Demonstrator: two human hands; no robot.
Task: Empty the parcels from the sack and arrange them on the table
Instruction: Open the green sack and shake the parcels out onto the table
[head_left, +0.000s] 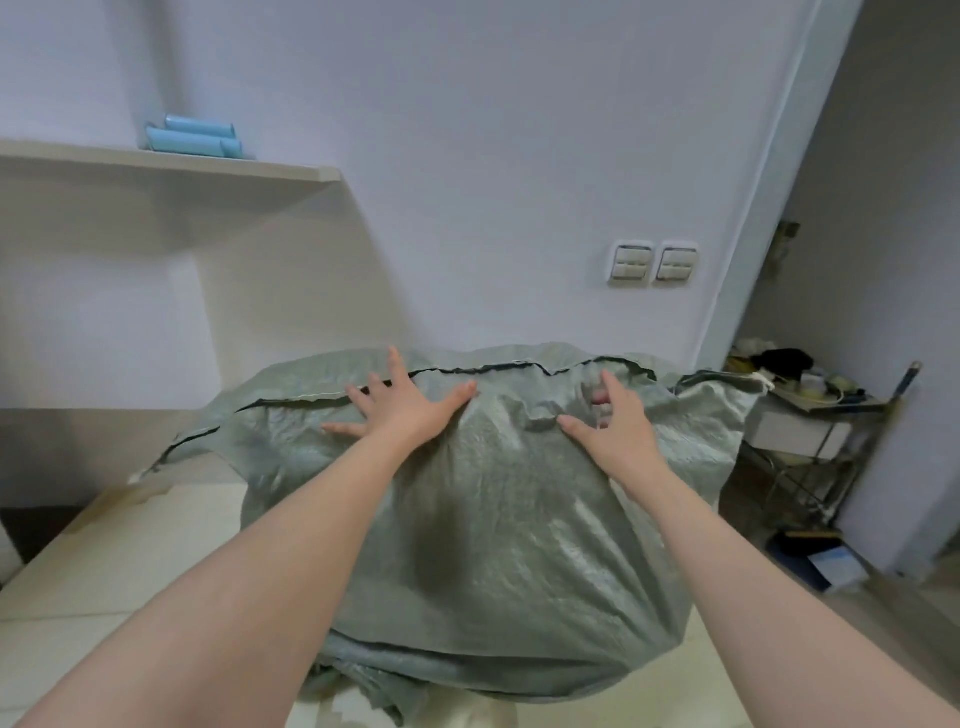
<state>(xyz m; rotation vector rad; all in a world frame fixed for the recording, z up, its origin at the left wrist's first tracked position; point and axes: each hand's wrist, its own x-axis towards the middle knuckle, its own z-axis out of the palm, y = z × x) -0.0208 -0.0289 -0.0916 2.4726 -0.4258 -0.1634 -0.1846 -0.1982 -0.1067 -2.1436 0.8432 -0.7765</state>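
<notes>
**Forearms (260, 561) stretch over a full sack toward its far mouth**

Lying on its side on the cream table (130, 561), the grey-green woven sack (483, 519) fills the centre of the frame. Its long axis runs from the bunched closed end at bottom centre away toward the wall. The mouth, a dark slit crossing the frame left to right, therefore points away from the person. No parcels show; the bulge suggests they are inside.

The left hand (400, 410) lies flat on the fabric just short of the mouth, fingers spread wide and gripping nothing, probably to pin the sack. The right hand (613, 415) reaches the rim with its thumb out. Its fingertips blur into a fold, so I cannot tell whether it has hold of the cloth.

At upper left a shelf (171, 166) carries blue rolls (195, 137). Wall switches (654, 262) sit right of centre, and a cluttered cart (810, 415) stands at the right edge.
</notes>
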